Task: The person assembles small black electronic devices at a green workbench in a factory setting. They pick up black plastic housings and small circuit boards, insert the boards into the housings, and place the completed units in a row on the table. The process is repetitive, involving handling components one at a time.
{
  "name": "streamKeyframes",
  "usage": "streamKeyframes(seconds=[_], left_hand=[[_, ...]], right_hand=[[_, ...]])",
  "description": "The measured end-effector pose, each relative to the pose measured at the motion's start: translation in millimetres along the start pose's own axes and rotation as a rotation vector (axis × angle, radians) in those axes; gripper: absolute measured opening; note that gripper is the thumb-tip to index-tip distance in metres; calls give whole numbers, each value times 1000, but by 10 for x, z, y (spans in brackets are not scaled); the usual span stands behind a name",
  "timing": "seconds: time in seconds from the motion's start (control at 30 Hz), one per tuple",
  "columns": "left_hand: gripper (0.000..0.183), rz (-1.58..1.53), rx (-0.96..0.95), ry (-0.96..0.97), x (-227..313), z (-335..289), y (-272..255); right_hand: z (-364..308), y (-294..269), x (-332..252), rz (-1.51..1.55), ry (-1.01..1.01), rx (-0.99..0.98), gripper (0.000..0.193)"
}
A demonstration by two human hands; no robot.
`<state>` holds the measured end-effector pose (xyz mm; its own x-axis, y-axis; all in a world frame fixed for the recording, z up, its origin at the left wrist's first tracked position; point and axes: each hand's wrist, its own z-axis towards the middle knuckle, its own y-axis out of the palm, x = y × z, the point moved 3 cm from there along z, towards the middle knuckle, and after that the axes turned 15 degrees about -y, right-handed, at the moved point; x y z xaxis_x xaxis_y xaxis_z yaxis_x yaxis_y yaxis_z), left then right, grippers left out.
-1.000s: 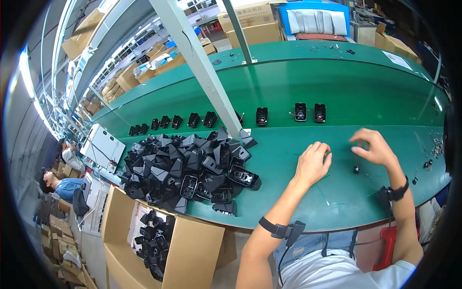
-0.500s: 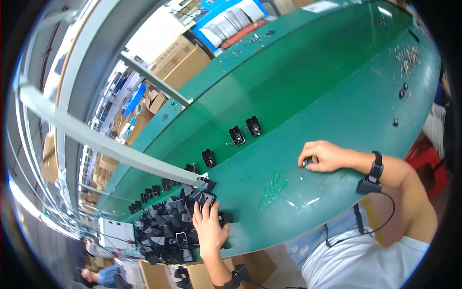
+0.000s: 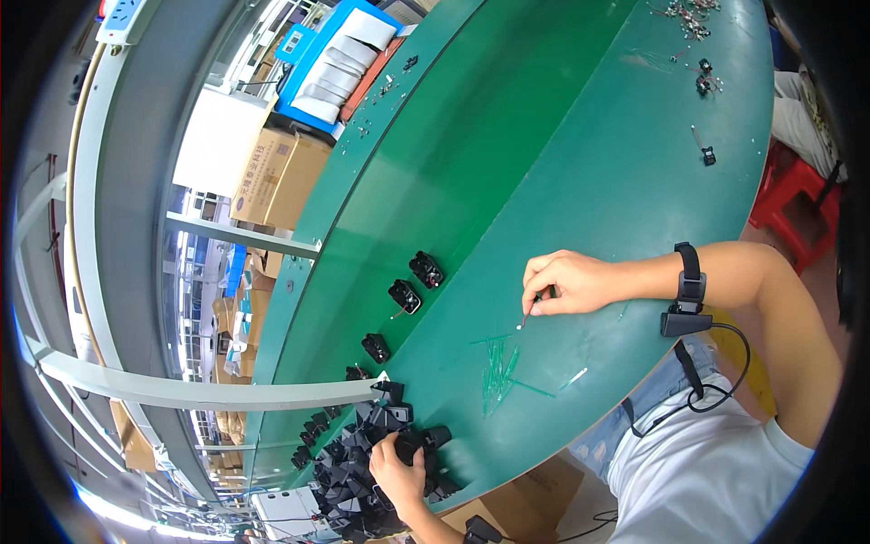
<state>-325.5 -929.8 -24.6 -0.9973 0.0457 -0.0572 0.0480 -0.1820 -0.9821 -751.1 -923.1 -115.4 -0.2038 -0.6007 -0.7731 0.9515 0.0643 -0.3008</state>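
At the near left lies a heap of black plastic housings (image 3: pixel 349 485). My left hand (image 3: pixel 395 473) reaches into its edge, thumb and fingers closed round one black housing (image 3: pixel 410 443). Over the green table, my right hand (image 3: pixel 580 283) pinches a small dark part with a thin wire (image 3: pixel 523 319) that hangs down and ends in a white tip. The part's body is mostly hidden by the fingers. Just below that hand, thin green strips (image 3: pixel 498 376) lie scattered on the tabletop, and a short white strip (image 3: pixel 575 377) lies beside them.
Black housings with wired parts (image 3: pixel 404 296) stand in a row along the sunken green lane (image 3: pixel 471 145). Small wired parts (image 3: pixel 707 82) lie far right. A grey metal post (image 3: pixel 227 392) crosses the left. Cardboard boxes (image 3: pixel 299 177) and a blue bin (image 3: pixel 313 100) stand beyond.
My view has turned and shifted. My left hand, spread over the heap before, has closed round a housing. My right hand still pinches the small wired part.
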Motion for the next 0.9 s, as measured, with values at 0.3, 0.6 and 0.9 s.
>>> streamKeyframes(seconds=[0.3,0.6,0.9], left_hand=[[61,-1024,-388,57,1672,344,453],[60,-1178,-687,136,2398,360,717],[58,-1020,-546,273,2421,276,696]], right_hand=[[-17,10,40,328,125,130,11],[42,-32,-147,260,-20,207,11],[36,-24,-304,59,-202,112,16]])
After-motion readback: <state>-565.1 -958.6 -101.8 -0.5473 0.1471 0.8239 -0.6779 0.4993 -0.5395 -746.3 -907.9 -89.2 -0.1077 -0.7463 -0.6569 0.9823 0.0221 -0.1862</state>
